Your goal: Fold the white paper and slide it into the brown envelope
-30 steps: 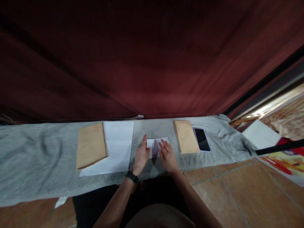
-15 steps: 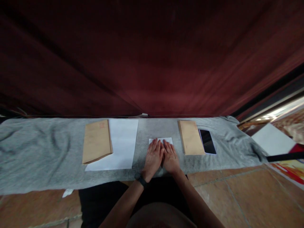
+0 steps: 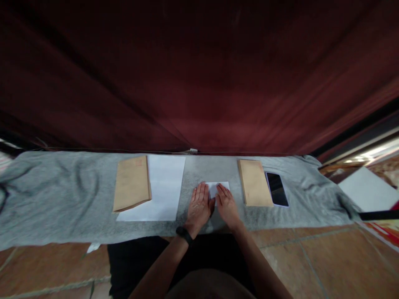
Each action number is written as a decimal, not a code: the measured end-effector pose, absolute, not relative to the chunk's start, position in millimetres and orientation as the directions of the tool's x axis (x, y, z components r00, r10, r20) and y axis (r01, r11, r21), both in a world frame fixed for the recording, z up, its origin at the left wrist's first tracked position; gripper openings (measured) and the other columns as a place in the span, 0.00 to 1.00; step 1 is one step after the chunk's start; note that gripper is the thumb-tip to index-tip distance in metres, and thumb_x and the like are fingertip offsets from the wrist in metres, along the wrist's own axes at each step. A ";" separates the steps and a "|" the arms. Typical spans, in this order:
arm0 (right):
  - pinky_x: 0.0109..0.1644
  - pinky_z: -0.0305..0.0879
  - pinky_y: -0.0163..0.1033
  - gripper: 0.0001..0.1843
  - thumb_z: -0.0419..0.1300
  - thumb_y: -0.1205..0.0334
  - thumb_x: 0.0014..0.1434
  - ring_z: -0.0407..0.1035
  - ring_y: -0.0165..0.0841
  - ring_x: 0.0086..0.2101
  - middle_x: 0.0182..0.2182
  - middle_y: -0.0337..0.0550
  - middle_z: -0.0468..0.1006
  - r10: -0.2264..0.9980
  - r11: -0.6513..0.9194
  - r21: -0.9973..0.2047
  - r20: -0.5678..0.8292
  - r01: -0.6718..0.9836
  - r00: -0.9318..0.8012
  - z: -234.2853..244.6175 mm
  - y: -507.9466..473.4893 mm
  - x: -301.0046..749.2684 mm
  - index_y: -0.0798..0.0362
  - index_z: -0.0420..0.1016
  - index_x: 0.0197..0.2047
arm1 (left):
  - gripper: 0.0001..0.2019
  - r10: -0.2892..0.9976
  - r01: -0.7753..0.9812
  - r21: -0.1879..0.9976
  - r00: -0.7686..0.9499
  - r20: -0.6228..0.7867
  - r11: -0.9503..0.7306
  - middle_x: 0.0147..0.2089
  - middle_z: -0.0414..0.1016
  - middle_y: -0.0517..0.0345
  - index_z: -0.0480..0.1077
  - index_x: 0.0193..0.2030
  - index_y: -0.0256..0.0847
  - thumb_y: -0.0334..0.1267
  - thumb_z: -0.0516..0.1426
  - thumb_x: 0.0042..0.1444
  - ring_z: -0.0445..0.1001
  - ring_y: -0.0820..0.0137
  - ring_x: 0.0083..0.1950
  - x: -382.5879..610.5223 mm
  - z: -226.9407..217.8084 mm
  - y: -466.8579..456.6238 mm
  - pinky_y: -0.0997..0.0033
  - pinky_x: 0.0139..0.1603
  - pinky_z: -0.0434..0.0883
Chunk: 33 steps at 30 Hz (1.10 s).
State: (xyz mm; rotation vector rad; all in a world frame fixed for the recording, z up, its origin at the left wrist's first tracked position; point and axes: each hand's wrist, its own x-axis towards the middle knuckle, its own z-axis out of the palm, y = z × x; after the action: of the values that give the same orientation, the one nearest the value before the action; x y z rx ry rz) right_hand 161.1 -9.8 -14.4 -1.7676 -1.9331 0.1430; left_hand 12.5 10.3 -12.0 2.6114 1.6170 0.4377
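Observation:
A small folded sheet of white paper (image 3: 213, 189) lies flat on the grey cloth in front of me, partly covered by both hands. My left hand (image 3: 198, 205), with a black band on the wrist, rests flat over the paper's left side, fingers stretched forward. On the right side of the paper, my right hand (image 3: 227, 205) lies with its fingers pointing forward and left. Neither hand grips anything. To the left, a stack of brown envelopes (image 3: 132, 182) sits partly on larger white sheets (image 3: 165, 187). Another stack of brown envelopes (image 3: 255, 182) is on the right.
A phone (image 3: 277, 189) lies beside the right-hand envelopes. The grey cloth (image 3: 62, 195) covers a long narrow surface, with a dark red curtain-like sheet (image 3: 199, 83) behind it. Tiled floor (image 3: 289, 257) shows in front. A white board-like item (image 3: 368, 189) stands at the far right.
My hands have moved apart, with the left hand shifting left on the paper, so more of the white paper shows between them. The whole view has shifted slightly.

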 end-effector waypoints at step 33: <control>0.71 0.49 0.55 0.30 0.46 0.54 0.73 0.56 0.45 0.68 0.69 0.53 0.61 0.945 -0.088 -0.154 0.299 0.984 0.131 -15.3 -20.0 178.3 0.57 0.54 0.74 | 0.28 0.881 0.882 0.172 0.385 0.276 -0.439 0.73 0.59 0.41 0.57 0.72 0.29 0.41 0.44 0.70 0.54 0.54 0.76 -0.4 -11.2 16.5 0.46 0.73 0.57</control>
State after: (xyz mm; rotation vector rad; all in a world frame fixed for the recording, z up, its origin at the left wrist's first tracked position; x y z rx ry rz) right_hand 178.3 -20.0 -15.3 -2.1000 -1.8755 -0.1748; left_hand -0.4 16.5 -11.2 2.6167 1.6649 0.5190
